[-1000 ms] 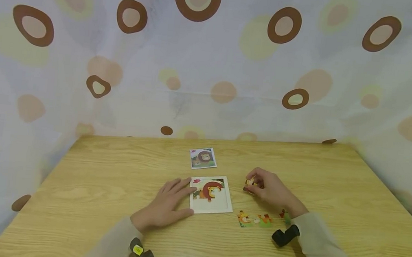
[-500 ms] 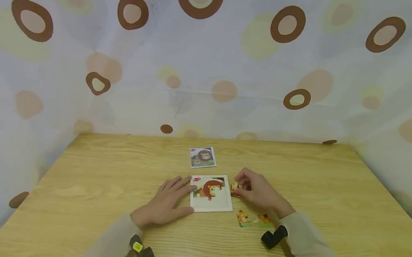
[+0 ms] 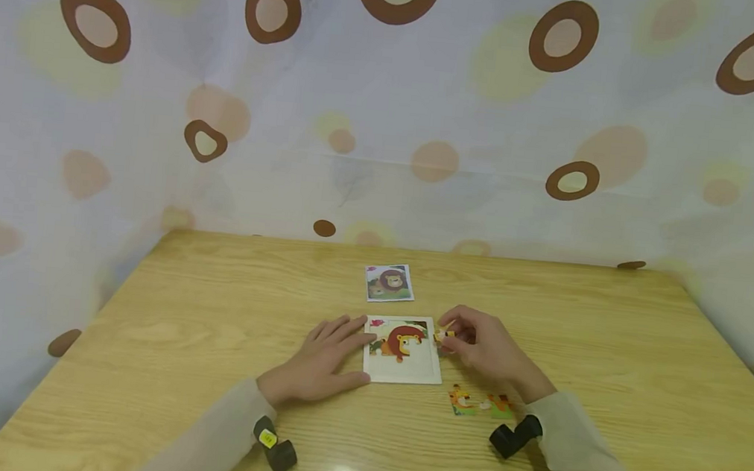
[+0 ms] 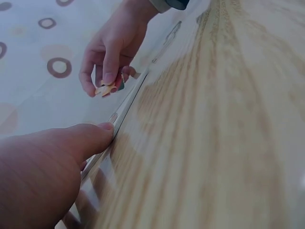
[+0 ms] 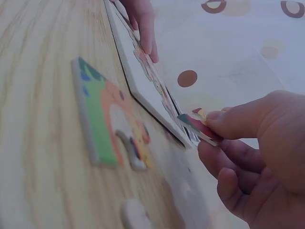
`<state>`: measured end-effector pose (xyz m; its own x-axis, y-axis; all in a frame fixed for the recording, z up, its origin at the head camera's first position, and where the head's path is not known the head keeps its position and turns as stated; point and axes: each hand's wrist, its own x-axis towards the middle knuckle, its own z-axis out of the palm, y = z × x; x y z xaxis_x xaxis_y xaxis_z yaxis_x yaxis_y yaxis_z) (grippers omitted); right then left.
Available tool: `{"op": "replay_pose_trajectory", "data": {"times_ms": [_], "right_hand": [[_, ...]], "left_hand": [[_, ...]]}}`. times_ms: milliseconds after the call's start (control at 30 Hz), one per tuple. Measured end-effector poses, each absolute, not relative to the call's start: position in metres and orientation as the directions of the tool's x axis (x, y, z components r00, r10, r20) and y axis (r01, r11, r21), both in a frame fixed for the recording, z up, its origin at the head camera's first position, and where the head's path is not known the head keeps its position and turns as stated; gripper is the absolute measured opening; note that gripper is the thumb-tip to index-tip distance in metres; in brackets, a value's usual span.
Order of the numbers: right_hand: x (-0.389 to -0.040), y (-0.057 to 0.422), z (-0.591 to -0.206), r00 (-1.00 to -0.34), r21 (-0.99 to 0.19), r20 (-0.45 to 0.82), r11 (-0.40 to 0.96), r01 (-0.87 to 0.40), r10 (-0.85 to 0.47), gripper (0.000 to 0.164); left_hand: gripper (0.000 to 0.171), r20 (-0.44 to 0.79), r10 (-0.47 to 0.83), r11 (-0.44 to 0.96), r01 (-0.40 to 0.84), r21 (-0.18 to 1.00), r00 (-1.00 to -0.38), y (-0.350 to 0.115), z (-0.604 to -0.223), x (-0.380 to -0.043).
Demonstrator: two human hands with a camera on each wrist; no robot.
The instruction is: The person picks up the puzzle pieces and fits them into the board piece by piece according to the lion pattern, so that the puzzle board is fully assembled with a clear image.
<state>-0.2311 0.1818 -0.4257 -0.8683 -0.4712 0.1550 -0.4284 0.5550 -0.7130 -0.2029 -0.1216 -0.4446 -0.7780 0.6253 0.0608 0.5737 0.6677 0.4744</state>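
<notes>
A white puzzle frame (image 3: 415,375) lies on the table, with joined pieces showing part of a lion (image 3: 404,340) along its upper and left area. My left hand (image 3: 320,361) rests at the frame's left edge, fingers outstretched; the thumb touches the rim in the left wrist view. Just off the frame's right edge, my right hand (image 3: 491,348) pinches a puzzle piece (image 5: 200,128) between thumb and fingers. That piece is held tilted above the table. Below the right hand lie loose puzzle pieces, one with an orange animal and green edge (image 5: 97,124), another (image 3: 500,406) farther right.
Behind the frame lies a square picture card (image 3: 389,283) showing a lion. The wooden table (image 3: 222,312) extends to both sides. A spotted cloth (image 3: 380,198) hangs along its back and sides. Each wrist wears a black device, such as the one on the right (image 3: 516,436).
My right hand has carried the pinched puzzle piece leftward to the frame's right edge. The left hand stays on the frame. The head view has shifted slightly.
</notes>
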Motion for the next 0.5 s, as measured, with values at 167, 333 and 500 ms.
{"op": "replay_pose_trajectory", "data": {"times_ms": [167, 333, 500], "right_hand": [[-0.232, 0.175, -0.425, -0.862, -0.743, 0.093, 0.541, -0.393, -0.499, 0.020], [-0.233, 0.165, -0.426, -0.842, -0.743, 0.085, 0.529, -0.410, -0.532, 0.018], [-0.234, 0.159, -0.428, -0.823, -0.742, 0.101, 0.508, -0.437, -0.560, 0.013]], "left_hand": [[0.061, 0.054, 0.626, 0.675, 0.576, 0.462, -0.778, -0.120, -0.444, -0.203], [0.060, 0.053, 0.627, 0.675, 0.576, 0.462, -0.777, -0.119, -0.443, -0.203], [0.060, 0.048, 0.623, 0.680, 0.571, 0.461, -0.781, -0.120, -0.442, -0.202]]}}
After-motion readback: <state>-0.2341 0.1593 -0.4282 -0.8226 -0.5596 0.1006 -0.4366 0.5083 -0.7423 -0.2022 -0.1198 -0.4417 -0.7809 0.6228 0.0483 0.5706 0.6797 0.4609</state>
